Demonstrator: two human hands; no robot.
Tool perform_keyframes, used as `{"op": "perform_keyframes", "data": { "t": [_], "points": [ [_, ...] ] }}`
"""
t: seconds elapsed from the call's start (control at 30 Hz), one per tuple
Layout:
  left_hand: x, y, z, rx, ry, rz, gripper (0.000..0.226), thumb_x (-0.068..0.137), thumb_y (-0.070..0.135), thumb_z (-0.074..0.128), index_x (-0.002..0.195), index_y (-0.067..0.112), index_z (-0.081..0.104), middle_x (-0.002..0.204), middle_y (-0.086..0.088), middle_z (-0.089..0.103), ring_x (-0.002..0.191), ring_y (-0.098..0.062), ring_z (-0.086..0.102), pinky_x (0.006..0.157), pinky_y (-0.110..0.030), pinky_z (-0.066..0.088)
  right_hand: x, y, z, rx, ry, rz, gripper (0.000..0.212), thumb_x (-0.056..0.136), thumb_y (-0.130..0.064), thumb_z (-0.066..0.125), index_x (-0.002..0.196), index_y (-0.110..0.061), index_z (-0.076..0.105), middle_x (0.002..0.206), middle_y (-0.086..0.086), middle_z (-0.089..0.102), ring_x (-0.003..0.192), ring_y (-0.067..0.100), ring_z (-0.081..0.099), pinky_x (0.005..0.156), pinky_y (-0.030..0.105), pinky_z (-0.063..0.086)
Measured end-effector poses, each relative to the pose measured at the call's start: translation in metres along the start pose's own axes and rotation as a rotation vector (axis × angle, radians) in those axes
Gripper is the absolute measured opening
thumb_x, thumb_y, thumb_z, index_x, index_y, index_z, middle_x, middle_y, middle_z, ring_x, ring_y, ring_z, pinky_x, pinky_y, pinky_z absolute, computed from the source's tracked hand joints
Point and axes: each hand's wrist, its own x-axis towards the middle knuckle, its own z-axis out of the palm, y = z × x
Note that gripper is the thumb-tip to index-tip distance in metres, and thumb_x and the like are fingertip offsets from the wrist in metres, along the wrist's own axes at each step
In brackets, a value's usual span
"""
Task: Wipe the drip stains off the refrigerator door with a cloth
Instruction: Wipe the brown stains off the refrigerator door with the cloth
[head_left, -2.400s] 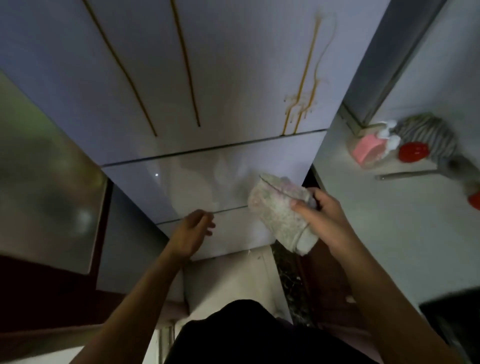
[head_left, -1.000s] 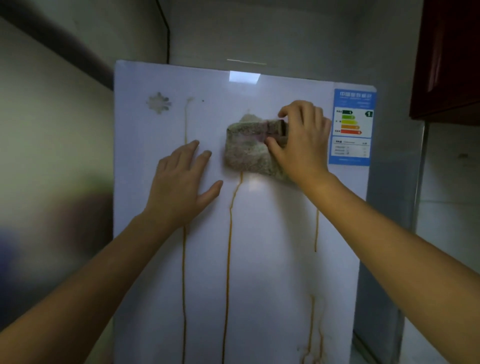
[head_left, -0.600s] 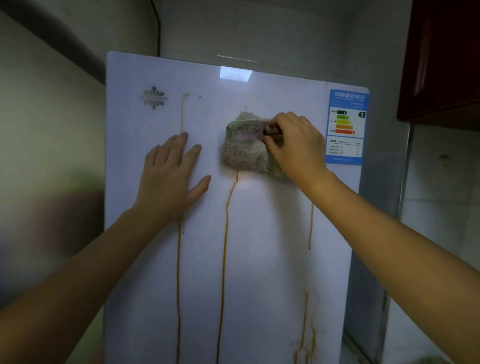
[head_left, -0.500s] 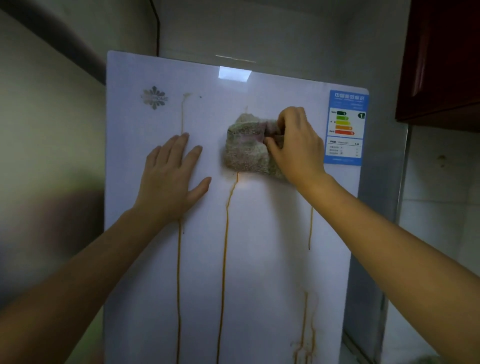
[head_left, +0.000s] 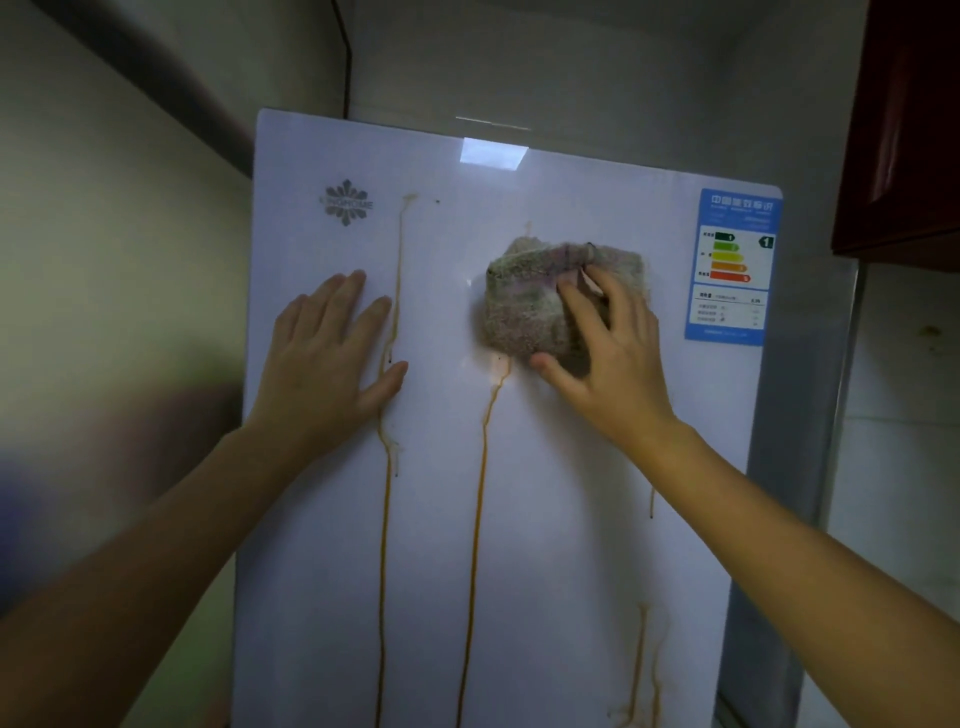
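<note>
Two bare forearms reach up and forward to the refrigerator door, hands well apart. Left hand: flat on the door, fingers straight and slightly spread, thumb out to its right, holding nothing. Right hand: fingers spread over the cloth, pressing it against the door; thumb at the cloth's lower edge, fingertips near its top. No pinch visible.

Cloth: folded pad, grey-beige, fuzzy, with a faint pink band. Most of it shows to the left of the right hand; a strip shows above the fingertips.

Drip stains, all orange-brown:
- long streak starting above the left hand, running down just right of its fingers and thumb, and on past the wrist out of view.
- middle streak emerging from under the cloth's lower edge, beside the right thumb, and running down between the two arms.
- short streak just above the right forearm.
- tangled runs low on the door, left of the right forearm.

Right of the right hand, on the door: blue energy label with coloured bars. Above the left hand: grey snowflake logo. A bright rectangular reflection sits at the door's top edge.

Farther off: dark red cabinet up to the right, pale wall behind, and a dark cable running down to the refrigerator top.
</note>
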Motion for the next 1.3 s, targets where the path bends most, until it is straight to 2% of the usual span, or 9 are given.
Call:
{"op": "perform_keyframes", "data": {
  "t": [0.17,0.4,0.53,0.6,0.7,0.83,1.0,1.17,1.3],
  "points": [
    [0.007,0.001,0.006,-0.021,0.05,-0.016,0.068,0.097,0.056,0.044,0.148,0.011,0.048,0.161,-0.019,0.036,0.147,-0.039,0.036,0.117,-0.056,0.03,0.032,-0.008,0.005,0.004,0.045,-0.037,0.071,0.09,-0.056,0.057,0.15,-0.018,0.047,0.157,0.014,0.038,0.144,0.036,0.034,0.116,0.055,0.031],
    [-0.003,-0.026,0.006,-0.042,0.103,-0.066,0.068,0.099,0.054,0.043,0.15,0.01,0.046,0.161,-0.02,0.036,0.147,-0.039,0.036,0.118,-0.056,0.032,0.096,-0.032,0.003,-0.033,0.066,-0.085,0.066,0.088,-0.052,0.062,0.147,-0.024,0.05,0.152,0.01,0.044,0.138,0.035,0.04,0.11,0.051,0.035],
    [-0.006,-0.041,0.006,-0.007,0.155,-0.056,0.064,0.099,0.051,0.046,0.146,0.009,0.052,0.159,-0.02,0.04,0.144,-0.039,0.042,0.116,-0.054,0.035,0.142,-0.068,0.009,-0.048,0.068,-0.18,0.064,0.081,-0.054,0.062,0.136,-0.022,0.059,0.143,0.01,0.051,0.131,0.037,0.046,0.102,0.05,0.04],
    [-0.01,-0.048,0.008,0.003,0.155,-0.044,0.062,0.1,0.05,0.047,0.145,0.008,0.053,0.159,-0.021,0.04,0.144,-0.039,0.042,0.115,-0.053,0.037,0.156,-0.083,0.016,-0.045,0.057,-0.21,0.064,0.078,-0.055,0.061,0.132,-0.021,0.06,0.141,0.009,0.053,0.129,0.036,0.047,0.103,0.051,0.041],
    [-0.016,-0.052,0.013,0.013,0.169,-0.02,0.059,0.1,0.048,0.048,0.143,0.008,0.056,0.158,-0.021,0.042,0.144,-0.039,0.043,0.115,-0.052,0.037,0.154,-0.096,0.029,0.011,0.062,-0.259,0.066,0.079,-0.053,0.063,0.136,-0.02,0.059,0.144,0.009,0.052,0.13,0.035,0.048,0.111,0.054,0.037],
    [-0.018,-0.054,0.014,-0.001,0.201,-0.015,0.058,0.1,0.047,0.05,0.142,0.008,0.057,0.157,-0.02,0.043,0.144,-0.037,0.043,0.114,-0.049,0.036,0.135,-0.096,0.036,0.115,0.07,-0.29,0.063,0.086,-0.06,0.062,0.137,-0.022,0.062,0.146,0.006,0.052,0.134,0.031,0.046,0.113,0.049,0.032],
    [-0.019,-0.052,0.014,-0.031,0.215,-0.027,0.058,0.1,0.047,0.05,0.143,0.009,0.056,0.158,-0.018,0.043,0.145,-0.035,0.042,0.117,-0.046,0.032,0.134,-0.086,0.033,0.114,0.08,-0.284,0.055,0.087,-0.057,0.066,0.132,-0.025,0.066,0.143,0.003,0.055,0.132,0.026,0.048,0.107,0.045,0.036],
    [-0.019,-0.053,0.016,-0.025,0.211,-0.031,0.058,0.1,0.047,0.05,0.144,0.01,0.056,0.159,-0.017,0.042,0.145,-0.034,0.042,0.117,-0.047,0.033,0.143,-0.1,0.038,0.138,0.217,-0.2,0.041,0.08,-0.047,0.075,0.115,-0.026,0.074,0.142,0.005,0.053,0.128,0.027,0.045,0.097,0.035,0.034],
    [-0.019,-0.052,0.017,-0.037,0.211,-0.043,0.058,0.1,0.047,0.05,0.144,0.011,0.056,0.159,-0.016,0.042,0.146,-0.034,0.042,0.117,-0.047,0.034,0.143,-0.101,0.042,0.18,0.231,-0.284,0.045,0.083,-0.036,0.077,0.125,-0.02,0.069,0.137,0.007,0.056,0.124,0.027,0.047,0.1,0.041,0.04]
  ]
}}
